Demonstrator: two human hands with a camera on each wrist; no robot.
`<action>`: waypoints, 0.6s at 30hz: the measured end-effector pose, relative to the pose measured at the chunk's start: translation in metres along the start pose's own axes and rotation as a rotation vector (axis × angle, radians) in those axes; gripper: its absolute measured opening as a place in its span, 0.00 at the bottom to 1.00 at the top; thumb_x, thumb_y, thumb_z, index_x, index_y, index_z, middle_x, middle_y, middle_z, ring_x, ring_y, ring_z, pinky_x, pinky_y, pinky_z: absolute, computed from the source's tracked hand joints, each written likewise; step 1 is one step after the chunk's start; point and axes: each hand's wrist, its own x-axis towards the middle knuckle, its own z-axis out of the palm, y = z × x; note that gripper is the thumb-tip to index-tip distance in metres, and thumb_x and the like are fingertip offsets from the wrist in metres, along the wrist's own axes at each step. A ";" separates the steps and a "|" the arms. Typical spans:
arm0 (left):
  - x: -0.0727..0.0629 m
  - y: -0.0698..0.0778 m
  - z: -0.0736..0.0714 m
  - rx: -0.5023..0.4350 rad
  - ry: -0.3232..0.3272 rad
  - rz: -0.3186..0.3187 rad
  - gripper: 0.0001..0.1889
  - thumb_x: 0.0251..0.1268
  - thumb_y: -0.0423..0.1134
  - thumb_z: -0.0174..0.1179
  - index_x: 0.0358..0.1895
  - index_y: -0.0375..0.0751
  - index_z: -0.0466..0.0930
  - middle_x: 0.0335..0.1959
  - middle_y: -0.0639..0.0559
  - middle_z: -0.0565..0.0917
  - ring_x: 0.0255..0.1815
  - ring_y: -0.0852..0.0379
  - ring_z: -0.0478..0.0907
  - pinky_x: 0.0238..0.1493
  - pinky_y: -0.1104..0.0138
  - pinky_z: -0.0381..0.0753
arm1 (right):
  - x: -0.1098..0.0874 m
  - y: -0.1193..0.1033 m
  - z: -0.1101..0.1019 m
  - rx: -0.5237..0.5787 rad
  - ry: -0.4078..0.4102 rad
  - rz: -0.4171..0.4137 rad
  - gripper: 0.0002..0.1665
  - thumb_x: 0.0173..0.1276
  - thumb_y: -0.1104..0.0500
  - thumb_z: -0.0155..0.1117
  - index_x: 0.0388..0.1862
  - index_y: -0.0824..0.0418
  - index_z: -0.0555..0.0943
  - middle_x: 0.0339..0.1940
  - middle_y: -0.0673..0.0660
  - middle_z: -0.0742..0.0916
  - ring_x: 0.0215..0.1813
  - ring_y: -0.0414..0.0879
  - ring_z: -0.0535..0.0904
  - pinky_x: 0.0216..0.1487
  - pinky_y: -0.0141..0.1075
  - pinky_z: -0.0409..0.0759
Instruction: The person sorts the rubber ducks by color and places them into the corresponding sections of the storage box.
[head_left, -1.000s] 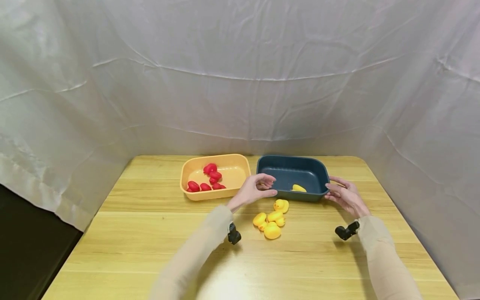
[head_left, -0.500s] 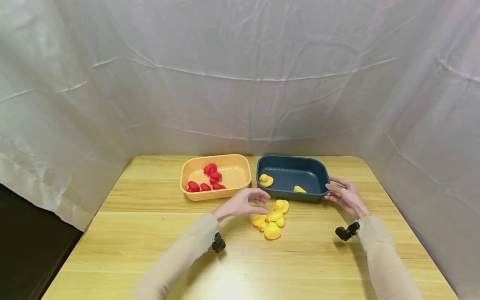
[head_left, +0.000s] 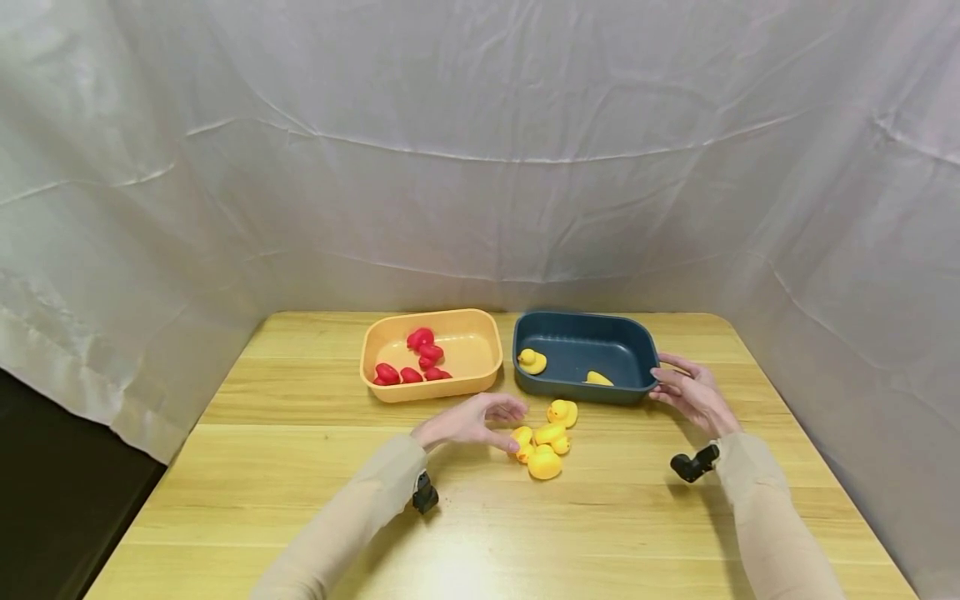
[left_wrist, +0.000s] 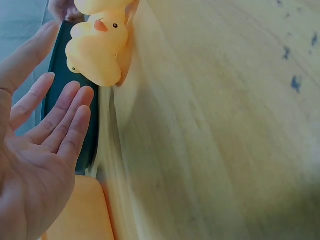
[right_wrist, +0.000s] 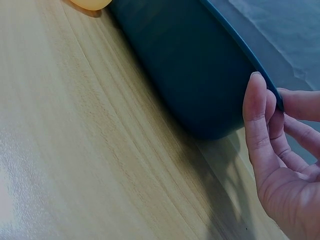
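Note:
My left hand [head_left: 474, 418] reaches over the left side of a cluster of yellow rubber ducks [head_left: 545, 462], its fingers spread and nothing held. In the left wrist view, the open palm faces a rubber duck [left_wrist: 95, 55] beyond the fingertips. My right hand [head_left: 696, 395] pinches the right corner of a dark blue bin [head_left: 585, 390]. In the right wrist view its thumb [right_wrist: 256, 107] lies on the bin's outer wall and a finger is at the rim. Inside that bin sit a duck [head_left: 532, 361] at the left and a partly hidden yellow thing [head_left: 597, 378] by the front wall.
Left of the blue bin stands a light orange bin [head_left: 480, 384] with several red rubber toys [head_left: 387, 373] in it. Both bins are near the back edge of the wooden table [head_left: 600, 533]. Pale cloth [head_left: 480, 208] hangs behind and at the sides.
A yellow duck now lies in the left of the blue bin. My left hand has moved from that bin's front rim down and left to the ducks. My right hand has stayed.

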 end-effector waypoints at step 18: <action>0.006 -0.006 0.005 0.028 -0.052 0.022 0.32 0.58 0.30 0.72 0.65 0.27 0.70 0.65 0.35 0.77 0.66 0.43 0.76 0.73 0.58 0.74 | 0.001 0.001 0.001 0.006 0.003 -0.002 0.37 0.75 0.66 0.59 0.77 0.68 0.55 0.31 0.51 0.88 0.29 0.41 0.85 0.37 0.32 0.90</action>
